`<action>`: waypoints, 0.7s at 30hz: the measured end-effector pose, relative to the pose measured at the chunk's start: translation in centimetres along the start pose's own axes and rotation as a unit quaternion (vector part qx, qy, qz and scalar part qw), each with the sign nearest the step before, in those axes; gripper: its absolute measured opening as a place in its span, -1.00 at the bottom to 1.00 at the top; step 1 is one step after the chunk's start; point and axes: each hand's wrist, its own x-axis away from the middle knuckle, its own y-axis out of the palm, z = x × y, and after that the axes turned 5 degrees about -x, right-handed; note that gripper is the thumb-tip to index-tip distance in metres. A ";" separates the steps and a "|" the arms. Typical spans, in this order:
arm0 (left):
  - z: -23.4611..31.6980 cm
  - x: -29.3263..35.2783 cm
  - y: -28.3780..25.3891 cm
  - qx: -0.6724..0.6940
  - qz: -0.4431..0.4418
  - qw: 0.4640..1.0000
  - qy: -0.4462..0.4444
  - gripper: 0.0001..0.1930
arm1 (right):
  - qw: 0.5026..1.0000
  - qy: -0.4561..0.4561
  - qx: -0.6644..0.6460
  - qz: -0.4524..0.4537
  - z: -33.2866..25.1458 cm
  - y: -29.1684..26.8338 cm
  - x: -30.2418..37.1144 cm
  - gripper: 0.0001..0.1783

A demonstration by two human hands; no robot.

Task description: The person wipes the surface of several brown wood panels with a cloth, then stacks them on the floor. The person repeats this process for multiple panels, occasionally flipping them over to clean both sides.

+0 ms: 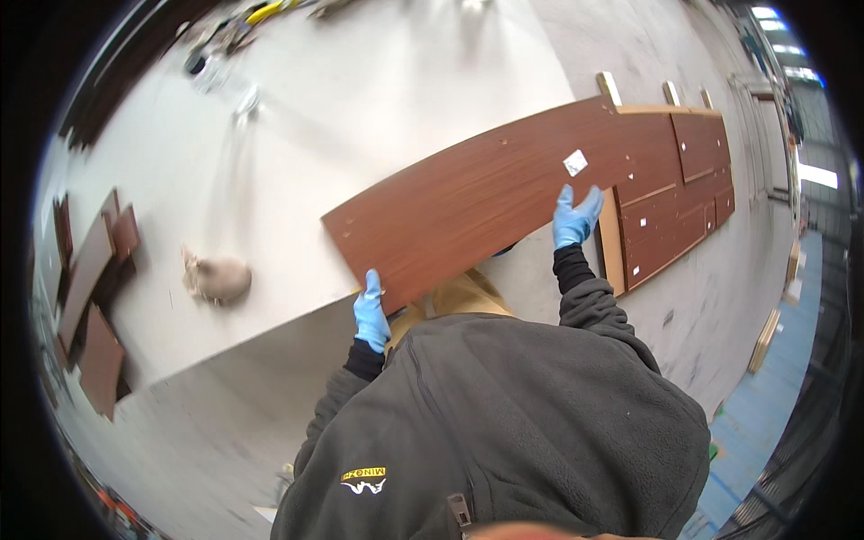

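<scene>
A long reddish-brown wooden board (477, 180) with a small white label lies slantwise in front of me, its far right end meeting the stacked panels. My left hand (371, 313), in a blue glove, grips its near left corner, thumb up along the short end and the other fingers mostly hidden. Beside the near long edge, close to the label, my right hand (574, 220) is open, gloved in blue too, with fingers spread. Whether it touches the board I cannot tell.
Stacked brown panels (666, 216) stand to the right. The pale table (297, 162) carries a beige lump-shaped thing (216, 277), brown offcuts (99, 297) at the left, and blurred tools with a yellow item (268, 12) at the far side. A blue strip (774, 405) crosses the floor at right.
</scene>
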 end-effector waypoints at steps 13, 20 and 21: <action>1.8 2.8 2.2 -0.067 0.121 0.974 0.178 -0.40 | 0.503 0.479 -0.707 -0.132 11.3 3.4 -5.4 -0.32; 3.3 8.6 3.6 -0.103 0.073 0.964 0.233 -0.30 | 0.578 0.484 -0.617 -0.225 5.0 0.2 2.1 -0.14; 3.3 8.7 3.8 -0.105 0.073 0.959 0.252 -0.30 | 0.540 0.524 -0.619 -0.223 4.4 -0.8 2.7 -0.14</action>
